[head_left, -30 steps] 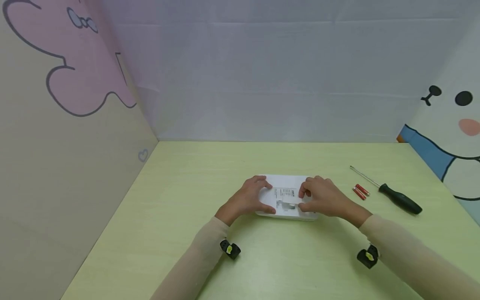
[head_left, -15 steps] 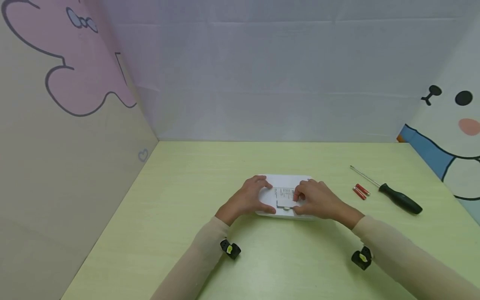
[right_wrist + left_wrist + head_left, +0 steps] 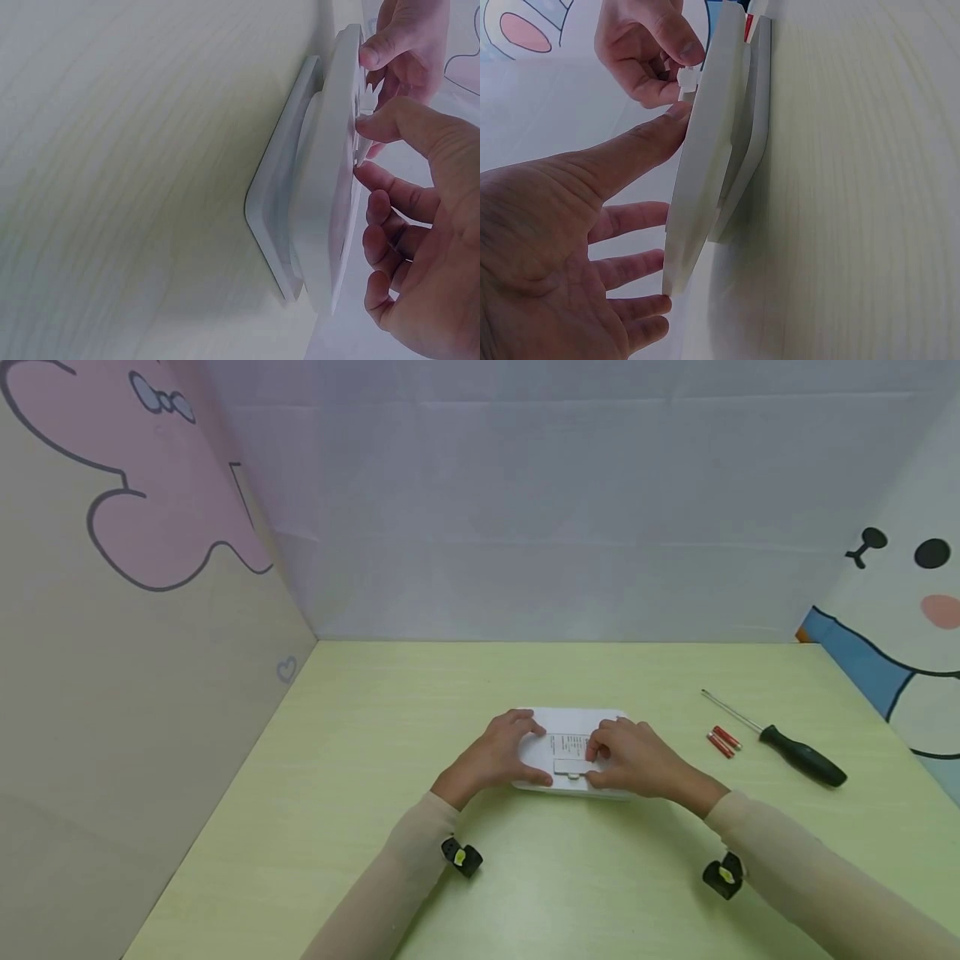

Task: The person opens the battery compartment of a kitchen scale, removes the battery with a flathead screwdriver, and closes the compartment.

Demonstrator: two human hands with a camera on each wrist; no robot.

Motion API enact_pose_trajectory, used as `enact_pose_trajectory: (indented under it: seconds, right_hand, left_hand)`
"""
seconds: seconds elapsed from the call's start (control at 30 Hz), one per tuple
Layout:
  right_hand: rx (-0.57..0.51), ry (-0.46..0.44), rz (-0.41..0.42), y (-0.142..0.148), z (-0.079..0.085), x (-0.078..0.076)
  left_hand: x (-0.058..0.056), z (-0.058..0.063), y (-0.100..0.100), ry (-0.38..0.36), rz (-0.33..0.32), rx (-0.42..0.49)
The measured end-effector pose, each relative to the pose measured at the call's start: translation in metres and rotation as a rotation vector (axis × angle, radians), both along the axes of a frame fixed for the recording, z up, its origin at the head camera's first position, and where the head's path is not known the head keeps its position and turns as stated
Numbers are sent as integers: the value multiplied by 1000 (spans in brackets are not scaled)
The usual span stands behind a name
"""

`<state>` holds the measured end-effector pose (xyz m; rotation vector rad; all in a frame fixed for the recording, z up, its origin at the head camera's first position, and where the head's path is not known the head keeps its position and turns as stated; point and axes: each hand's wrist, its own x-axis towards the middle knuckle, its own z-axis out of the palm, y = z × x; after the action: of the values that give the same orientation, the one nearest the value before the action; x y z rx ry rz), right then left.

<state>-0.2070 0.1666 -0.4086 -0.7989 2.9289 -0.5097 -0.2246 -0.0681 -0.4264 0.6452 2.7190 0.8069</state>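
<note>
A flat white device (image 3: pixel 573 721) with a printed label lies face down on the table. My left hand (image 3: pixel 497 750) rests on its left end, thumb and fingers spread fairly straight; in the left wrist view the thumb (image 3: pixel 641 150) presses its upper face. A small white battery cover (image 3: pixel 568 767) with a tab sits over the compartment near the device's front edge. My right hand (image 3: pixel 637 760) pinches this cover between thumb and index finger, as the right wrist view shows, with the other fingers curled. The hand hides the cover's right end.
Two red batteries (image 3: pixel 723 742) lie side by side to the right of the device. Farther right is a screwdriver (image 3: pixel 802 758) with a dark handle, its tip pointing away to the left. A wall stands behind the pale table (image 3: pixel 390 718), with side panels left and right.
My right hand has shifted slightly left, and the battery cover now lies over the compartment, which showed partly uncovered a second ago. The left hand has stayed in place.
</note>
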Motion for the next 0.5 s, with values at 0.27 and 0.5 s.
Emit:
enact_pose_trajectory:
  seconds: [0.27, 0.5]
  right_hand:
    - [-10, 6, -14, 0, -1, 0]
    - [-31, -15, -18, 0, -3, -1]
  left_hand:
    - [-1, 0, 0, -5, 1, -9]
    - [-1, 0, -1, 1, -4, -1]
